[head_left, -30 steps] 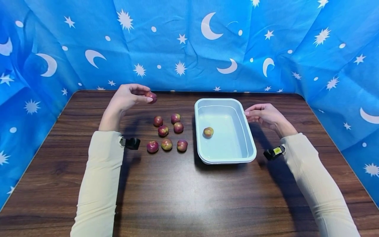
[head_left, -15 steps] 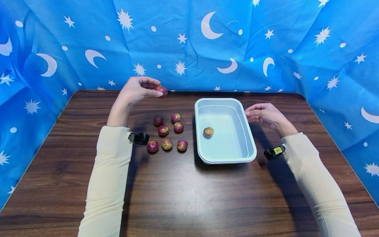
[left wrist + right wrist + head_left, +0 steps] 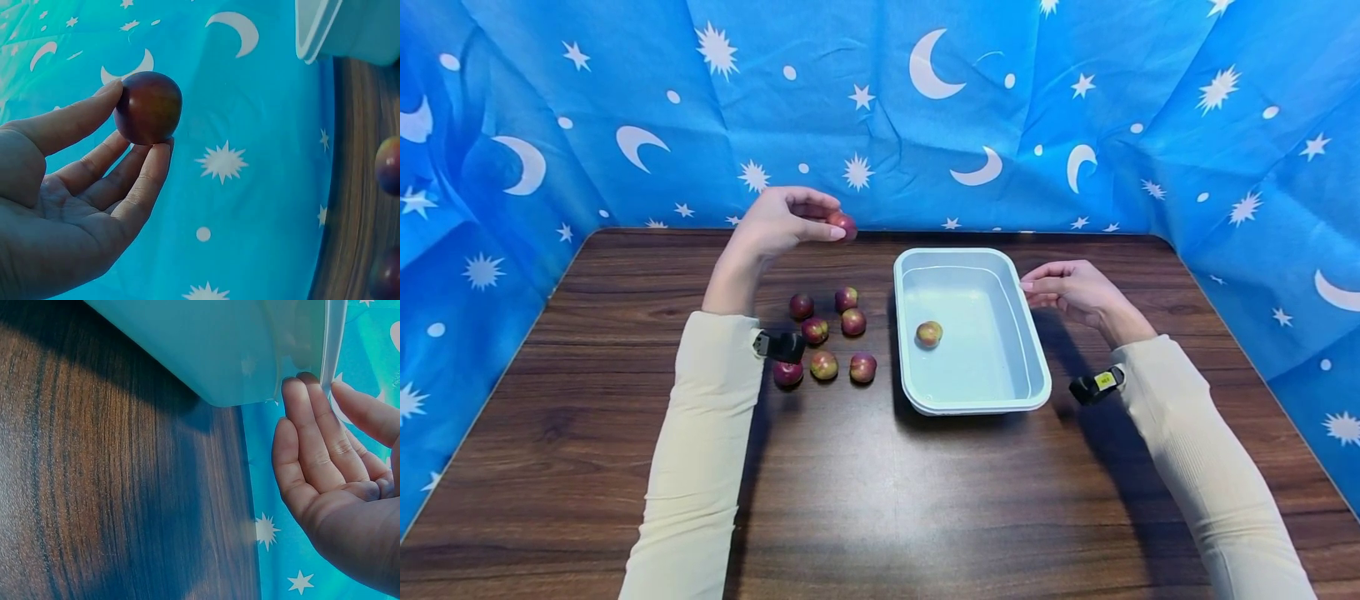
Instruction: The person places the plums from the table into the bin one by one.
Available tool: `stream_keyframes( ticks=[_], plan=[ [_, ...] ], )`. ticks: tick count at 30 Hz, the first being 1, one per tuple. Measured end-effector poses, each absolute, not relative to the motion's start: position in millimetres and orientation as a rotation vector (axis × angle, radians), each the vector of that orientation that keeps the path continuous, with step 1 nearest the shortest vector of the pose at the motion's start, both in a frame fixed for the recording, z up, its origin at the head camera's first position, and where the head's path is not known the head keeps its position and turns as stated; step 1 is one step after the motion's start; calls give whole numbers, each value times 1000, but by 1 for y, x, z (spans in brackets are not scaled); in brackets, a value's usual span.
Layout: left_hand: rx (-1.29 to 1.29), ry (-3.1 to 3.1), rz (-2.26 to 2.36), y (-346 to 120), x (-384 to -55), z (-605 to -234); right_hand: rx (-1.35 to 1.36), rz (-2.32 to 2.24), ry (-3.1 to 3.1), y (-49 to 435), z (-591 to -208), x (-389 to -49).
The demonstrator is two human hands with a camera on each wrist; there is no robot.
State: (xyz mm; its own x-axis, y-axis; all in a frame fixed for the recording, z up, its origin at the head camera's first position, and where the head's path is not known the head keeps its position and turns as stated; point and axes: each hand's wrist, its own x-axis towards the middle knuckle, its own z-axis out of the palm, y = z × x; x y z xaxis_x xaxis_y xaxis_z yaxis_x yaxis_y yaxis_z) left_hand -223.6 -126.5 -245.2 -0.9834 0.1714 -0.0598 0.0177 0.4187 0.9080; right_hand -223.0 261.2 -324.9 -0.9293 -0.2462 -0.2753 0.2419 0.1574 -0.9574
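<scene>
High over the back of the table, my left hand (image 3: 784,218) pinches a dark red plum (image 3: 844,227) between thumb and fingertips. The left wrist view shows this plum (image 3: 149,107) up close, held clear of everything else. A white plastic basin (image 3: 904,367) stands right of centre, with one yellowish-red plum (image 3: 928,334) lying in its left part. At the basin's right edge is my right hand (image 3: 1067,292). From the right wrist view, its thumb lies against the rim (image 3: 333,344) and its fingertips (image 3: 294,390) touch the wall beneath, gripping the edge.
Several plums (image 3: 823,365) lie loose on the dark wooden table (image 3: 880,500), left of the basin. Behind the table's back edge hangs a blue cloth (image 3: 850,100) with white moons and stars. Black cameras (image 3: 781,346) are strapped at both wrists.
My left hand has moved right and slightly farther up in the view, carrying its plum toward the basin. The right hand, the basin and the other plums have stayed put.
</scene>
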Motion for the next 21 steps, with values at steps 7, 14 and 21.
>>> stream_keyframes(
  ticks=[7,14,21],
  plan=[
    [212,2464,1667,-112,-222,-245,-44,-1877,2002,261,-327,-225],
    [248,2402,1676,-93,-221,-247,-42,-1888,1989,262,-326,-225],
    [269,2349,1670,-71,-221,-259,-53,-1883,1982,262,-325,-224]
  ],
)
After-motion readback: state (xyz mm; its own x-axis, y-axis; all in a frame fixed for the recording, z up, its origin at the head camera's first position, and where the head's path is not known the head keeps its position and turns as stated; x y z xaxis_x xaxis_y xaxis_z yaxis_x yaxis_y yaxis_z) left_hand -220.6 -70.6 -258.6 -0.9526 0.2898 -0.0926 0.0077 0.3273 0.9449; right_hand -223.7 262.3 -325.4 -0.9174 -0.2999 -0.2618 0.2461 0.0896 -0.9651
